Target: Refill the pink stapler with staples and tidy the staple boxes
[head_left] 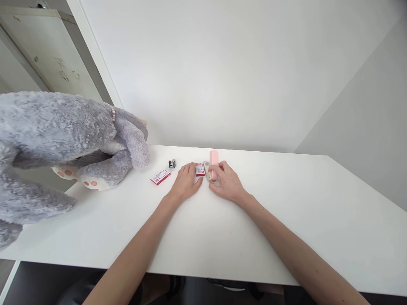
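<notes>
My right hand (226,183) pinches a pink oblong object (214,157) with a rounded top, perhaps a stapler. Beside and partly behind it is a flat beige thing (206,169) with dark markings; my fingers hide part of it. My left hand (186,180) rests on the table, its index finger and thumb around a small red-and-white box (200,169) at the beige thing's left. A second red-and-white box (160,177) lies left of my left hand. Farther back sits a small black-and-silver item (172,163), too small to name.
Large grey plush toys (57,127) take up the left side of the white table (302,212). A white wall (216,76) rises behind the back edge. A pale cabinet (47,51) stands at the far left. The table's front edge runs above my legs.
</notes>
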Motion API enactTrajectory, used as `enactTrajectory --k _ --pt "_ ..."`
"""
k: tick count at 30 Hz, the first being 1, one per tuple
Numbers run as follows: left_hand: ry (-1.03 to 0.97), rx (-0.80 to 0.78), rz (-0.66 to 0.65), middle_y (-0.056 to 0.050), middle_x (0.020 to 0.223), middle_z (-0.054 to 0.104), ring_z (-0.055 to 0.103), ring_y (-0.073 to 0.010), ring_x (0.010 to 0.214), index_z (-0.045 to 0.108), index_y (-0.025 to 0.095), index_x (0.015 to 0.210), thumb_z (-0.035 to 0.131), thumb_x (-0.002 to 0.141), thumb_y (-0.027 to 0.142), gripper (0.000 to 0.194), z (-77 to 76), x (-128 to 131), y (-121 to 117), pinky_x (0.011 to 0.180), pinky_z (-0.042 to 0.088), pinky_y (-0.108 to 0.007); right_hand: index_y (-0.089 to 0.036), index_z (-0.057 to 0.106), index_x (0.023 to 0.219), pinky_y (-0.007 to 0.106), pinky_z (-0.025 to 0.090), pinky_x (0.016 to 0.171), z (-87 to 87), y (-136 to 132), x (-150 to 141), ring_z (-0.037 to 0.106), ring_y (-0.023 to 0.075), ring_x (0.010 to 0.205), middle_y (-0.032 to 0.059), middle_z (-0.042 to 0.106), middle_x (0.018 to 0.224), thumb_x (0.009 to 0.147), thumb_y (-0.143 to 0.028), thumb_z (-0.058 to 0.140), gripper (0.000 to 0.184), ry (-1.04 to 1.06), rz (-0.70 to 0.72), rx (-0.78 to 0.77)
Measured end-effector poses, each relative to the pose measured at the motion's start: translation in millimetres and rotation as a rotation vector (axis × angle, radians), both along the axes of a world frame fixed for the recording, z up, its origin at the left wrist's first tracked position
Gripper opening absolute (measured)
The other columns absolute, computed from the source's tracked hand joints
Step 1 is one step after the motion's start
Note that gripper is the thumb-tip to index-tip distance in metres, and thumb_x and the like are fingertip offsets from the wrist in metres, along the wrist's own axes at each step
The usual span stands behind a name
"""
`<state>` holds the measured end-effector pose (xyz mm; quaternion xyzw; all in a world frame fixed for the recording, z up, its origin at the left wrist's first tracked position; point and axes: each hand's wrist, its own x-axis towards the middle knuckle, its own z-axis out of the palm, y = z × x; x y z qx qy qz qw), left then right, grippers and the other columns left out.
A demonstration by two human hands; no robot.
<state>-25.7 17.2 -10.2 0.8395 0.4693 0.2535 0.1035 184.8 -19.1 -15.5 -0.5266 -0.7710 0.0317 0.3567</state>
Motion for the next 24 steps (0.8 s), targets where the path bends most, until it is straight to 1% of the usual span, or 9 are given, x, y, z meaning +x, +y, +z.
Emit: enactTrajectory --k 2,4,6,9,11,13,18,24 --pt "-0.007 -0.01 -0.003 -0.016 0.154 0.053 0.048 -0.0324 0.145 0.046 0.018 0.147 0.054 0.096 0.037 0.055 0.4 0 0 0.121 0.043 -0.05 -0.029 0.062 0.116 0.035 0.051 0.072 0.3 0 0 0.059 0.0208 0.085 0.0055 0.05 0.109 0.081 -0.024 0.064 0.035 -0.009 0.009 -0.011" --pt "-0.012 -0.038 -0.007 -0.017 0.16 0.046 0.042 -0.0344 0.151 0.04 0.017 0.153 0.056 0.096 0.042 0.063 0.0 -1 2 0.124 0.039 -0.053 -0.029 0.063 0.116 0.034 0.05 0.072 0.7 -1 0 0.059 0.0209 0.086 0.0053 0.05 0.109 0.082 -0.026 0.065 0.034 -0.023 0.016 -0.013" --pt "-0.016 -0.075 -0.022 -0.017 0.163 0.043 0.036 -0.0353 0.154 0.034 0.018 0.157 0.056 0.098 0.044 0.068 -1.1 -2 4 0.126 0.034 -0.055 -0.028 0.063 0.115 0.033 0.049 0.071 1.1 -1 1 0.058 0.0208 0.086 0.0054 0.05 0.108 0.083 -0.028 0.066 0.032 -0.038 0.021 -0.014" --pt "-0.027 -0.1 -0.046 -0.015 0.159 0.049 0.038 -0.0348 0.152 0.035 0.02 0.158 0.053 0.101 0.045 0.064 -3.2 -4 6 0.125 0.034 -0.055 -0.027 0.062 0.112 0.031 0.047 0.067 1.5 -2 0 0.057 0.0193 0.082 0.0054 0.05 0.107 0.089 -0.031 0.063 0.024 -0.043 0.017 -0.014" --pt "-0.04 -0.092 -0.056 -0.014 0.156 0.05 0.04 -0.0343 0.15 0.037 0.021 0.156 0.05 0.103 0.046 0.059 -4.8 -4 7 0.124 0.035 -0.053 -0.027 0.062 0.111 0.03 0.046 0.064 1.8 -2 0 0.056 0.0181 0.079 0.0053 0.049 0.106 0.095 -0.033 0.059 0.017 -0.038 0.014 -0.017" --pt "-0.05 -0.074 -0.054 -0.014 0.153 0.051 0.042 -0.034 0.145 0.04 0.023 0.153 0.049 0.104 0.046 0.055 -6.6 -4 8 0.121 0.037 -0.053 -0.027 0.061 0.11 0.029 0.045 0.062 2.0 -2 1 0.056 0.017 0.076 0.0051 0.049 0.106 0.098 -0.033 0.056 0.014 -0.036 0.014 -0.018" --pt "-0.04 -0.023 0.035 -0.015 0.143 0.053 0.048 -0.0341 0.132 0.041 0.024 0.151 0.049 0.105 0.045 0.051 -11.8 -4 11 0.115 0.04 -0.055 -0.026 0.06 0.112 0.028 0.044 0.06 2.9 -1 2 0.052 0.0147 0.069 0.0046 0.049 0.106 0.098 -0.032 0.056 0.015 -0.04 0.0 -0.026" --pt "-0.079 0.027 0.138 -0.018 0.148 0.049 0.044 -0.0362 0.136 0.039 0.022 0.152 0.05 0.105 0.042 0.053 -12.6 -2 13 0.116 0.037 -0.056 -0.026 0.061 0.114 0.029 0.045 0.061 1.8 0 3 0.049 0.0132 0.064 0.0036 0.049 0.103 0.097 -0.03 0.054 0.019 -0.05 -0.052 -0.025"
